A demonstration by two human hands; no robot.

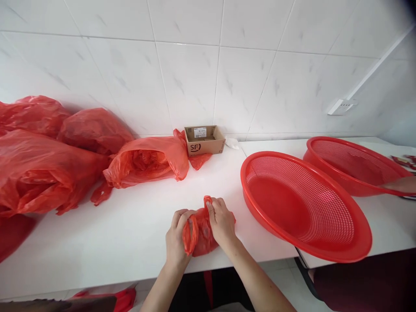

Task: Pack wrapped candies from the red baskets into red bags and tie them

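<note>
Near the front edge of the white table [136,247], a small red plastic bag [203,236] lies between my hands. My left hand [178,237] is closed on the bag's left side, with one loop handle standing up by the fingers. On the other side, my right hand [223,221] pinches the bag's upper right part, and a bit of red plastic pokes up above the thumb. What the bag contains cannot be made out. Just right of my right hand sits a large red plastic colander [286,203] with nothing visible inside.
An open cardboard box [205,147] stands against the tiled wall. Left of it lies a red bag stuffed with bags [147,162], then several bulging red bags [48,164]. At right, another person's hand [401,185] touches a second red colander [354,162]. A socket [342,106] is on the wall.
</note>
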